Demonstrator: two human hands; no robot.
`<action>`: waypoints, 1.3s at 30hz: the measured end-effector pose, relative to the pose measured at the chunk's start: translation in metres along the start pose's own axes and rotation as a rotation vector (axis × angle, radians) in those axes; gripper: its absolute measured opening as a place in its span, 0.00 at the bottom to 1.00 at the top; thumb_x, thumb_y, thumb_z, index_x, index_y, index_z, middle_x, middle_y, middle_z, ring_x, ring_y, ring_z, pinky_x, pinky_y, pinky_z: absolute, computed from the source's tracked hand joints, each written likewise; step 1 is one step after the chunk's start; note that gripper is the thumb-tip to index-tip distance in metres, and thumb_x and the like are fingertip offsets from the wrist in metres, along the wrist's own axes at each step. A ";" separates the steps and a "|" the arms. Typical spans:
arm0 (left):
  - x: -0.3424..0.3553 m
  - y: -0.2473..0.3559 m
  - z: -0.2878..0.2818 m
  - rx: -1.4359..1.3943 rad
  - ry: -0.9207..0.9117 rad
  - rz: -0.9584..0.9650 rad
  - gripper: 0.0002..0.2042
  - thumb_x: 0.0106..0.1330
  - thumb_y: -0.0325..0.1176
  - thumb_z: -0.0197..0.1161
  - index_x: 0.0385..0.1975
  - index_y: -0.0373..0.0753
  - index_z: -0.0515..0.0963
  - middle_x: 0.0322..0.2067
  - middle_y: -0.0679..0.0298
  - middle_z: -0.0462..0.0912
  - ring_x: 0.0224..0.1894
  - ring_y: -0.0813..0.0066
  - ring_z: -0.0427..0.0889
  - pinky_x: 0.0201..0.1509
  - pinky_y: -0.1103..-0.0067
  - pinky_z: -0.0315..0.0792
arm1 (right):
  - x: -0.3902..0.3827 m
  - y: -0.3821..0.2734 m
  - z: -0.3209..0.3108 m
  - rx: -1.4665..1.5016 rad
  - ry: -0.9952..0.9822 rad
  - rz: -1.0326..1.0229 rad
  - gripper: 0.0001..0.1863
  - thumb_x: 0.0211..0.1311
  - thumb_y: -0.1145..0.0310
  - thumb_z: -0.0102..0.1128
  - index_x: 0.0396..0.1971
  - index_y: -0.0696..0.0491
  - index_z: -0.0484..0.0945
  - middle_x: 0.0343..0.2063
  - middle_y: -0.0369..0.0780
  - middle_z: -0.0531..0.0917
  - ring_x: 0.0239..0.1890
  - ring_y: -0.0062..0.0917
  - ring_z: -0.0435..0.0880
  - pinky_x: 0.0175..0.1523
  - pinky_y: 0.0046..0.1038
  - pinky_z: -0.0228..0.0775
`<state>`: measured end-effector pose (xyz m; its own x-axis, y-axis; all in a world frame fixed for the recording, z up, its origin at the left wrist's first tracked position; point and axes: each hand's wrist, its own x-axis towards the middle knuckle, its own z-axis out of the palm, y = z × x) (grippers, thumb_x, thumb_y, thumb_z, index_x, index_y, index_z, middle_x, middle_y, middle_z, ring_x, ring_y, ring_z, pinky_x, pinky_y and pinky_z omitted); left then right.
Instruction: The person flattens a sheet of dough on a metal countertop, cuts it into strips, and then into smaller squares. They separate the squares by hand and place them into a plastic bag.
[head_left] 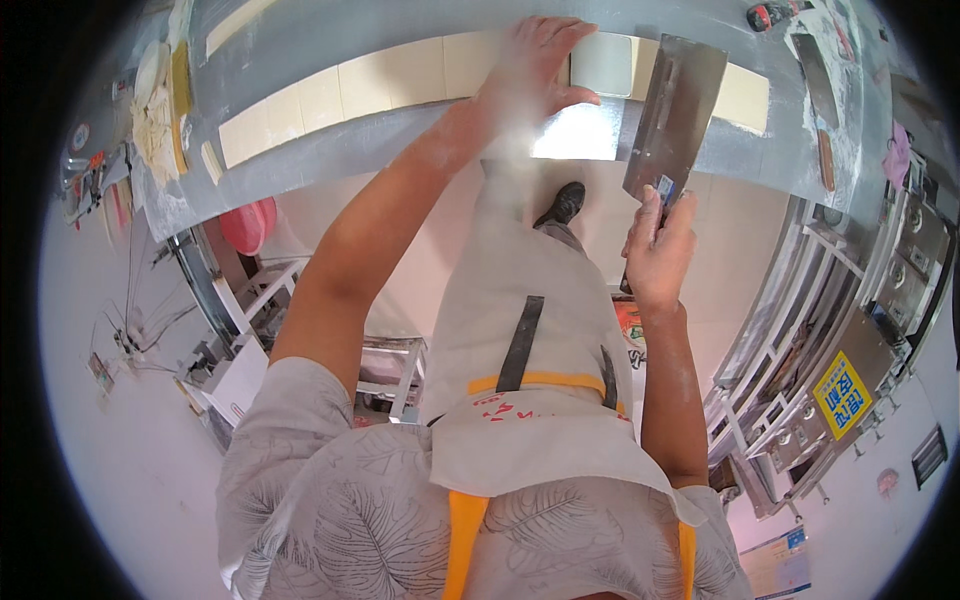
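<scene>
A long pale dough strip [400, 75] lies across the grey metal worktop [300, 60], with cut lines dividing it into several pieces. Over its middle rests my left hand [540, 65], fingers stretched and thumb apart; glare blurs part of it, so I cannot tell how firmly it touches the dough. My right hand [662, 245] grips the handle of a broad rectangular cleaver [678, 115], whose blade points away from me and covers part of the strip's right portion. Between hand and blade sits a pale grey rounded rectangle [602, 64] of unclear kind.
At the right of the worktop lies another knife [820, 90] with a wooden handle, near a dark bottle [770, 15]. Crumpled cloth [152, 110] is at the left. More dough [237, 27] lies far left. Metal racks [790, 330] stand at right, a pink basin [248, 226] below left.
</scene>
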<state>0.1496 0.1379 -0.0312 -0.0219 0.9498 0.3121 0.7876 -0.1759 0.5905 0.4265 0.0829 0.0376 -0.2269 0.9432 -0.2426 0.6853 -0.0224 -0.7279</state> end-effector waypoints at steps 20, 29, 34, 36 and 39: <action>-0.005 -0.001 0.010 -0.014 0.015 -0.068 0.41 0.53 0.50 0.82 0.68 0.50 0.72 0.65 0.62 0.75 0.72 0.54 0.66 0.78 0.56 0.56 | 0.039 -0.035 -0.010 -0.192 -0.124 0.043 0.11 0.81 0.69 0.53 0.41 0.58 0.62 0.25 0.59 0.81 0.31 0.62 0.83 0.34 0.51 0.72; -0.004 0.000 0.008 -0.017 0.023 -0.042 0.38 0.52 0.48 0.83 0.65 0.49 0.75 0.64 0.66 0.76 0.69 0.57 0.69 0.77 0.57 0.58 | 0.051 -0.052 -0.006 -0.331 -0.102 -0.050 0.11 0.81 0.69 0.53 0.41 0.58 0.62 0.22 0.60 0.80 0.30 0.64 0.82 0.33 0.55 0.71; -0.003 -0.001 0.007 -0.030 0.051 -0.002 0.37 0.52 0.47 0.83 0.64 0.48 0.77 0.63 0.67 0.77 0.69 0.58 0.70 0.76 0.58 0.58 | 0.053 -0.056 -0.003 -0.357 -0.115 -0.050 0.11 0.81 0.69 0.52 0.42 0.59 0.61 0.23 0.61 0.81 0.31 0.64 0.82 0.33 0.58 0.70; -0.002 0.000 0.006 -0.034 0.050 -0.003 0.37 0.52 0.46 0.83 0.64 0.48 0.77 0.63 0.67 0.77 0.69 0.58 0.70 0.76 0.58 0.58 | 0.054 -0.058 -0.002 -0.388 -0.129 -0.057 0.11 0.80 0.70 0.52 0.42 0.59 0.61 0.24 0.61 0.81 0.31 0.64 0.83 0.34 0.58 0.71; -0.002 0.002 0.005 -0.019 0.035 -0.013 0.37 0.52 0.46 0.83 0.64 0.48 0.77 0.64 0.67 0.77 0.68 0.58 0.70 0.76 0.59 0.59 | 0.056 -0.061 0.000 -0.413 -0.176 -0.023 0.09 0.78 0.73 0.51 0.43 0.61 0.61 0.25 0.61 0.83 0.32 0.63 0.84 0.36 0.58 0.73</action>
<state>0.1542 0.1373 -0.0341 -0.0543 0.9424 0.3302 0.7750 -0.1687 0.6090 0.3723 0.1374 0.0684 -0.3353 0.8704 -0.3606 0.8893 0.1660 -0.4262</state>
